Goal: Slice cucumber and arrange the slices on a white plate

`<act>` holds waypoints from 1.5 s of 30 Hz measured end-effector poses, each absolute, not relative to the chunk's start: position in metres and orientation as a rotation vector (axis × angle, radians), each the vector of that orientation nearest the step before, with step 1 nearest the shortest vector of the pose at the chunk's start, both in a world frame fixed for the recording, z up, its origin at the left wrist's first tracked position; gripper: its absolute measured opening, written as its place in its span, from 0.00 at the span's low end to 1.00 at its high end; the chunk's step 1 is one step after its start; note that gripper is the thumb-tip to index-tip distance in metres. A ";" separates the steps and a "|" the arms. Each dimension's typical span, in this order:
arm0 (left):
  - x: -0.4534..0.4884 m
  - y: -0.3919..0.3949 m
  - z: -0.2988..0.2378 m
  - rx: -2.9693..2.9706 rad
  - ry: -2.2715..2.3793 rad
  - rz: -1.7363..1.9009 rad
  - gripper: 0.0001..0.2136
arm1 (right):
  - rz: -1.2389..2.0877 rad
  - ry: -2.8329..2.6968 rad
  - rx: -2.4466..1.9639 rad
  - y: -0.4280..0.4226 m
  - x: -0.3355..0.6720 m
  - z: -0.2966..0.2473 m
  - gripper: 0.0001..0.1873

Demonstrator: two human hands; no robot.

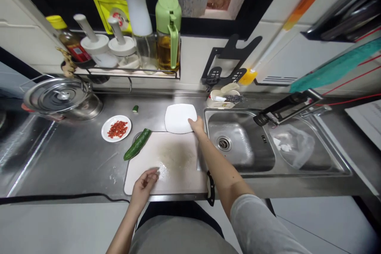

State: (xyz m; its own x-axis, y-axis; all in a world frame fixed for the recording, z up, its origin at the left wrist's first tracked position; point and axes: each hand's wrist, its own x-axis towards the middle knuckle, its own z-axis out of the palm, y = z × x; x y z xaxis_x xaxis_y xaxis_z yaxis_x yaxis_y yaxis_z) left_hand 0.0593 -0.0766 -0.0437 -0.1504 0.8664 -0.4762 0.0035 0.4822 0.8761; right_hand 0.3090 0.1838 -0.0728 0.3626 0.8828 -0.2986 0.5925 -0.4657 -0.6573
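right hand on the plate's edge, left hand loose over the board

the white plate [180,118] sits at the back of the cutting board [178,182], its near edge meeting or slightly overlapping the board's far edge. the right hand [197,126] grips it at the right side, thumb laid over the rim and the other fingers closed in beyond it. the left hand [145,182] is half curled low over the board, thumb tip close to the forefinger, the palm hollow.

a one-sided hold like this probably lets the far side dip, so the plate seems best kept level, with fingers well under the rim. the left hand could steady the opposite edge. the board has a wet sheen, so a plate set there may slide. the right forearm passes near the knife [211,189] at the board's right edge and would do well to stay clear of it. the cucumber [137,144], lying across the board's left corner, could roll if nudged.

the right fingers' undersides are hidden, and whether the plate is resting or slightly raised cannot be told. nor can it be told whether the left fingertips pinch something small or only catch the shine. the knife's blade is hard to make out.
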 end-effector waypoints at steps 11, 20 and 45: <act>0.068 -0.067 -0.033 0.759 1.518 0.923 0.23 | 0.862 -1.665 -2.501 0.187 0.320 -0.055 0.32; 0.069 -0.068 -0.036 0.793 1.522 0.929 0.25 | 0.898 -1.741 -2.557 0.192 0.317 -0.044 0.34; 0.095 -0.030 -0.023 1.110 1.570 1.051 0.18 | 0.702 -1.652 -2.506 -0.031 0.393 -0.023 0.14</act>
State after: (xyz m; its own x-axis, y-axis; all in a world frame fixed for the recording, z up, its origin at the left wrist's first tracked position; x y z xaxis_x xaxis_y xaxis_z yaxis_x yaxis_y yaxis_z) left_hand 0.0954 -0.0296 -0.0225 -0.1758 0.9642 -0.1988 0.1838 0.2305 0.9556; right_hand 0.3931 -0.0314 -0.0228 0.3224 0.8841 -0.3384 0.8570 -0.4244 -0.2923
